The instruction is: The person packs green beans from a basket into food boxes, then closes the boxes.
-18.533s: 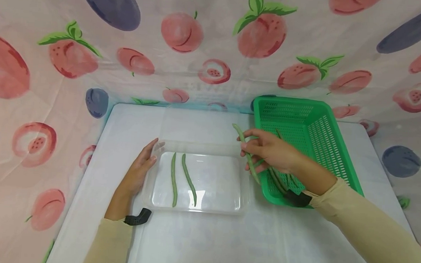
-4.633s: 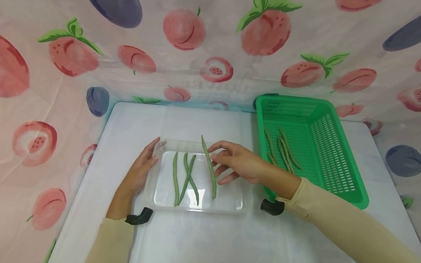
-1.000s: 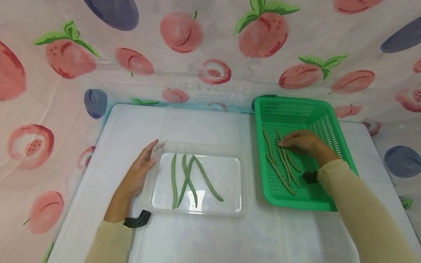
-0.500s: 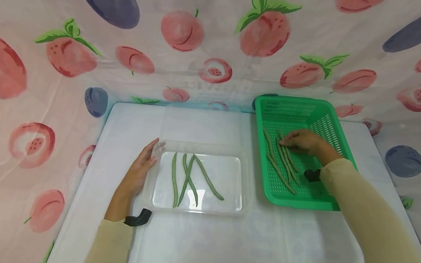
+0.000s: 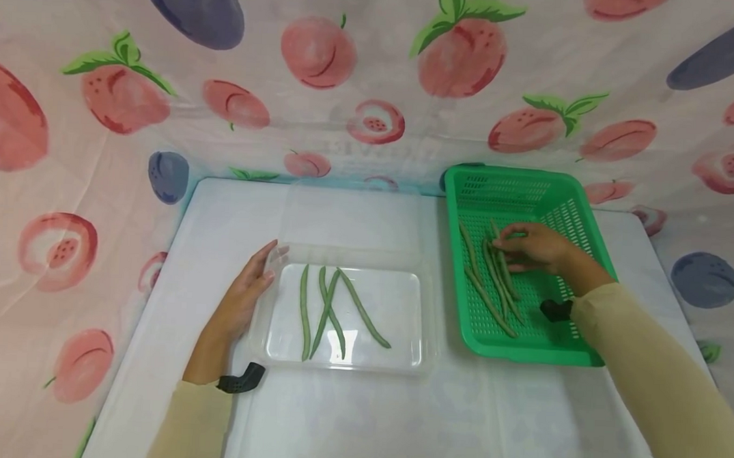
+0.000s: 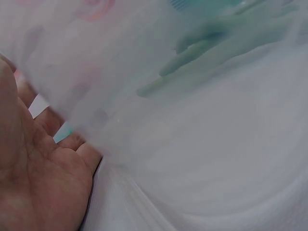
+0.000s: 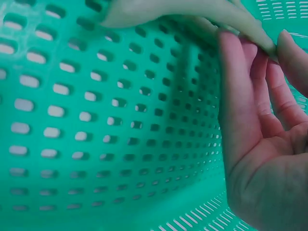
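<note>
From the head view, I see the left hand (image 5: 241,295) left of centre, its fingers loosely extended along the left wall of the clear container (image 5: 395,298) and the thumb lying near the rim, the forearm coming up from the bottom edge. Four green beans (image 5: 304,315) lie in that container, two of them crossed. At centre right, the right arm reaches in from the lower right corner, and the right hand (image 5: 535,248), palm down, pinches a bean (image 5: 508,279) above others in the green basket (image 5: 521,352). The left wrist view puts the palm at lower left, alongside the clear wall. In the right wrist view, thumb and fingertips meet on the bean at upper right, the perforated basket wall filling the left.
</note>
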